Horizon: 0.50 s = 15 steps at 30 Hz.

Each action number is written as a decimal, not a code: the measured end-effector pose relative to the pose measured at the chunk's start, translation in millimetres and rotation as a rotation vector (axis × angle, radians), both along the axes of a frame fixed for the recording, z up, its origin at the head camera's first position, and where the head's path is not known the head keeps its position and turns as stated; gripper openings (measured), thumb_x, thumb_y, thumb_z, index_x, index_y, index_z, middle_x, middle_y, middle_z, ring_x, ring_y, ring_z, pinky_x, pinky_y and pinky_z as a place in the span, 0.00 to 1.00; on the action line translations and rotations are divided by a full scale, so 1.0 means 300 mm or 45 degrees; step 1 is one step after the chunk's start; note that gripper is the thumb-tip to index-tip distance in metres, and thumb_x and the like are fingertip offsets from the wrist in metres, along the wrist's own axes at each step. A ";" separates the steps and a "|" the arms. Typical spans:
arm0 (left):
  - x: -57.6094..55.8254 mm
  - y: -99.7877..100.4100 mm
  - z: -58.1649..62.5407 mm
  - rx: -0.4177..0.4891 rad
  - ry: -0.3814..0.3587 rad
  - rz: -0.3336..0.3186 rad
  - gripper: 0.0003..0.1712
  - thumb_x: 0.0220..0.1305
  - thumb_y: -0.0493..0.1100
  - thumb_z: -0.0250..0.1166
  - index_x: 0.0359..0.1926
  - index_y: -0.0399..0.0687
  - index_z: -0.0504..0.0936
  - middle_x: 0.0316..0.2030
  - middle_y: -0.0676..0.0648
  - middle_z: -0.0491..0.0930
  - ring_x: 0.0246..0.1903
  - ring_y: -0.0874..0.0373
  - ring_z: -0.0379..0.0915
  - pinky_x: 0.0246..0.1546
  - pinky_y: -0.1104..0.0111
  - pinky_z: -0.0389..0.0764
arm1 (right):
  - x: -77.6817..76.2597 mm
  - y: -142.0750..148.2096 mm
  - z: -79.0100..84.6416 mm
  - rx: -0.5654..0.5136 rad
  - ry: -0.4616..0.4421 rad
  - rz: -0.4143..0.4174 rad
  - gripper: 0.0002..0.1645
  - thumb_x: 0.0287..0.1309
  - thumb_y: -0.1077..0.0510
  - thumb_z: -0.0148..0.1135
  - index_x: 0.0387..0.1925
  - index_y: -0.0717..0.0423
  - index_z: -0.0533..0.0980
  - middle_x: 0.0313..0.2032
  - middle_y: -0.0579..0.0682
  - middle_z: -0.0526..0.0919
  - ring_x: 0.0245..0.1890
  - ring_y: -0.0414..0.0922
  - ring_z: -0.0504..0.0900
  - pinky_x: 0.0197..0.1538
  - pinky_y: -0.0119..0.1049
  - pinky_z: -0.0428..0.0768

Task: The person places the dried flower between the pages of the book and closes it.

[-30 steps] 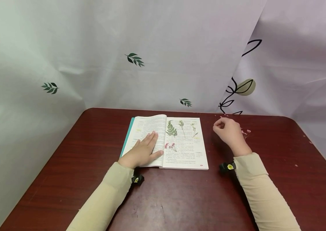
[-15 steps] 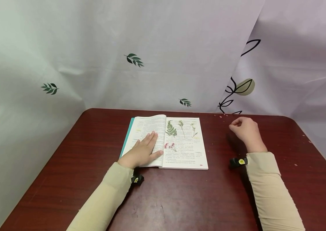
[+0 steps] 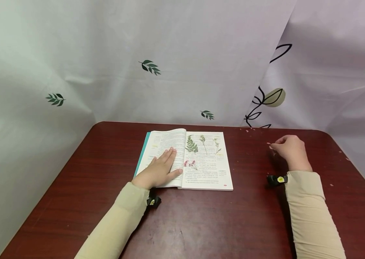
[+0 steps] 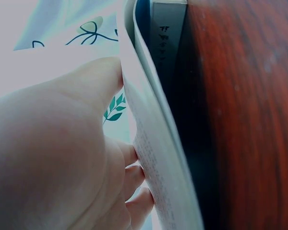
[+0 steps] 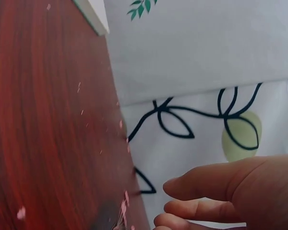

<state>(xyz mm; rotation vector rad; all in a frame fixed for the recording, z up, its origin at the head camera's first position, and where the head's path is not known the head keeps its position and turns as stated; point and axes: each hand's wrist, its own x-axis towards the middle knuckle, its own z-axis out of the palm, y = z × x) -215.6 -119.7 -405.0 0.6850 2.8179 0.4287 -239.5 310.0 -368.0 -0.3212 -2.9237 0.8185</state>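
Observation:
An open book (image 3: pixel 206 180) lies on the table, with a green fern leaf (image 3: pixel 191 144), two small flower stems and a pink flower sprig (image 3: pixel 191 164) on its right page. My left hand (image 3: pixel 158 171) rests on the left page with straight fingers; in the left wrist view its thumb (image 4: pixel 105 79) and fingertips touch the paper. My right hand (image 3: pixel 290 151) is right of the book, fingers loosely bent, beside another pink flower sprig (image 5: pixel 122 211) on the tabletop. In the right wrist view a gap separates the fingers from that sprig.
Pink petal bits (image 3: pixel 250 130) are scattered on the dark red table (image 3: pixel 208 226), mostly toward its back and right. A pale curtain (image 3: pixel 176 97) with leaf prints hangs behind the table.
My right hand has moved to the right, away from the book, and the loose pink sprig now shows at its fingertips. My left hand has stayed on the page.

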 end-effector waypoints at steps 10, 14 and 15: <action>0.002 -0.001 0.002 0.010 0.001 -0.005 0.47 0.68 0.65 0.45 0.73 0.40 0.43 0.73 0.42 0.40 0.71 0.48 0.36 0.65 0.44 0.46 | 0.009 0.030 -0.023 0.066 -0.081 -0.034 0.22 0.53 0.49 0.63 0.11 0.57 0.75 0.10 0.46 0.72 0.22 0.50 0.72 0.26 0.37 0.68; 0.003 0.001 0.005 0.004 -0.003 -0.003 0.47 0.68 0.66 0.45 0.73 0.41 0.43 0.73 0.43 0.39 0.71 0.49 0.35 0.65 0.45 0.45 | 0.003 0.036 -0.037 0.092 -0.118 -0.061 0.24 0.52 0.46 0.64 0.11 0.57 0.75 0.14 0.50 0.74 0.25 0.53 0.71 0.29 0.43 0.71; 0.003 0.001 0.005 0.000 -0.002 -0.001 0.47 0.68 0.66 0.45 0.73 0.41 0.43 0.73 0.43 0.39 0.71 0.49 0.35 0.65 0.45 0.45 | 0.001 0.037 -0.040 0.095 -0.130 -0.070 0.24 0.52 0.46 0.64 0.12 0.58 0.75 0.15 0.52 0.75 0.26 0.55 0.71 0.31 0.45 0.72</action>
